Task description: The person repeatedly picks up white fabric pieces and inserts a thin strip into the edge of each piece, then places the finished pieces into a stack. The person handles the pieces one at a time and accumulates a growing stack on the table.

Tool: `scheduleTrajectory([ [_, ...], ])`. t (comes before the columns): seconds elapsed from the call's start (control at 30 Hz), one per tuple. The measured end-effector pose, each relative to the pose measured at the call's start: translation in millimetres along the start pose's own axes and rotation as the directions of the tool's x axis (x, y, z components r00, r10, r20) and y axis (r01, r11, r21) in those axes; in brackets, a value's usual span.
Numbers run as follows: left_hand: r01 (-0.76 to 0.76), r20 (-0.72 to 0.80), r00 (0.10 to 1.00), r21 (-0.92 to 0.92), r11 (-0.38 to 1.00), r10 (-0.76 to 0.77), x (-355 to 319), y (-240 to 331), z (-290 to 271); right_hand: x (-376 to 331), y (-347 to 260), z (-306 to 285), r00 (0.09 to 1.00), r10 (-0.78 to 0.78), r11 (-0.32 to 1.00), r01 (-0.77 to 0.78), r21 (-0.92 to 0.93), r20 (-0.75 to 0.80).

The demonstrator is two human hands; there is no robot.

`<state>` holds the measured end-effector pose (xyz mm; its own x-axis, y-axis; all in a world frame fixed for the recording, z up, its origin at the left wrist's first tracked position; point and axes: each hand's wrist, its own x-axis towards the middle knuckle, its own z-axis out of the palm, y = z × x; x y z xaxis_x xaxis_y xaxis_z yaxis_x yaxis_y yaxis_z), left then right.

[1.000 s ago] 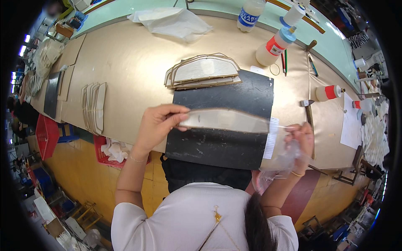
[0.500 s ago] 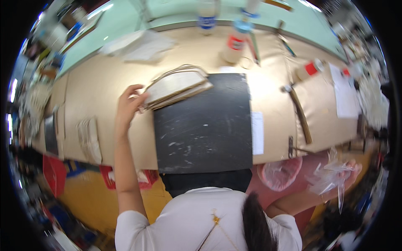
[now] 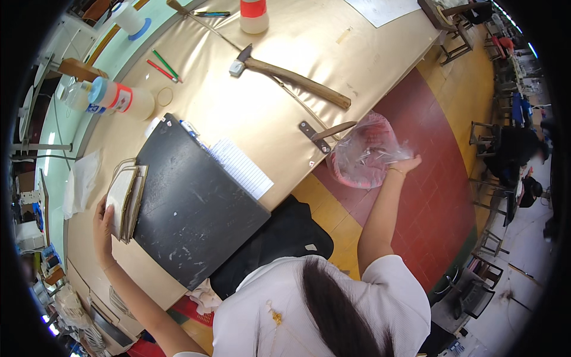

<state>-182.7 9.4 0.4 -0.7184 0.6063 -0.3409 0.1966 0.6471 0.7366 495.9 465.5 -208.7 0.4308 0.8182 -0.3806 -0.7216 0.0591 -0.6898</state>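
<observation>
One tan worktable [image 3: 262,101] over red floor [image 3: 428,196]; left fingers [image 3: 107,209] on stacked pieces [image 3: 126,201], right fingers [image 3: 409,162] gripping plastic [image 3: 369,156].

A hammer [image 3: 291,74] is lying far on the tabletop [image 3: 262,113], glue bottles [image 3: 122,98] and pencils [image 3: 163,65] sitting left of it.

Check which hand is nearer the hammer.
Right. The right hand is at the clear plastic bag just off the table edge below the hammer; the left hand touches the stacked pieces, far across.
</observation>
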Motion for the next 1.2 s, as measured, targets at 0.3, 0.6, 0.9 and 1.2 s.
scheduleTrajectory([
  [0.3,0.117,0.038,0.993,-0.120,0.986,-0.114,-10,-6,-7,44,114,-72,0.867,0.087,0.982,-0.157,-0.103,-0.491],
  [0.6,0.192,0.037,0.981,-0.119,0.974,-0.188,-23,8,7,117,129,-105,0.873,-0.133,0.695,-0.256,-0.672,-0.470],
  [0.9,0.153,0.006,0.988,0.201,0.968,-0.157,-24,23,10,106,112,-88,0.807,0.368,0.245,-0.562,-0.790,-0.461],
  [1.2,-0.012,-0.184,0.976,0.480,0.877,0.114,-32,48,54,121,77,-98,0.881,0.472,0.315,-0.139,-0.939,0.028],
])
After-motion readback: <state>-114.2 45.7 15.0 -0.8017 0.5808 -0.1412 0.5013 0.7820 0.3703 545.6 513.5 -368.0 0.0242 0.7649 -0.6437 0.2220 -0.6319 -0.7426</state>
